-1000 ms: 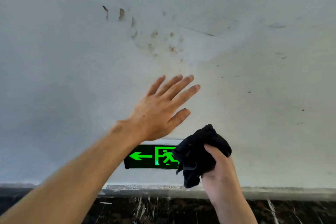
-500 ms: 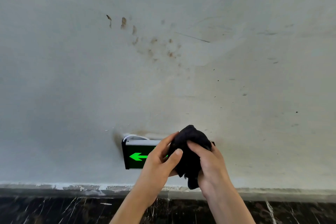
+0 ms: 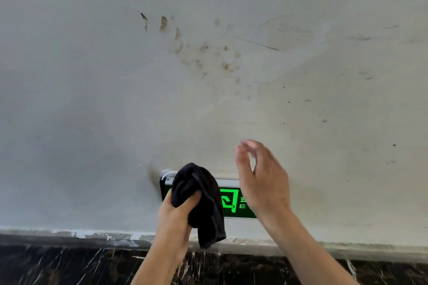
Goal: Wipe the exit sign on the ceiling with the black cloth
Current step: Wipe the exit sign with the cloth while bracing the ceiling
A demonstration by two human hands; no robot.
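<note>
A green lit exit sign [image 3: 229,201] hangs from the white ceiling, low in the middle of the view. My left hand [image 3: 176,217] grips the bunched black cloth [image 3: 201,201] and holds it against the sign's left part, hiding the arrow. A tail of the cloth hangs down below the sign. My right hand [image 3: 261,180] is raised in front of the sign's right end, fingers loosely curled and apart, holding nothing. Only the sign's middle shows between the cloth and my right hand.
The white ceiling [image 3: 92,99] carries brown stains [image 3: 203,53] above the sign and small dark specks to the right. A white cable [image 3: 165,174] loops at the sign's top left corner. Dark marble wall [image 3: 69,264] runs along the bottom edge.
The cloth has passed from my right hand to my left. My left hand came down from the ceiling to the sign; my right hand let go and lifted away to the right.
</note>
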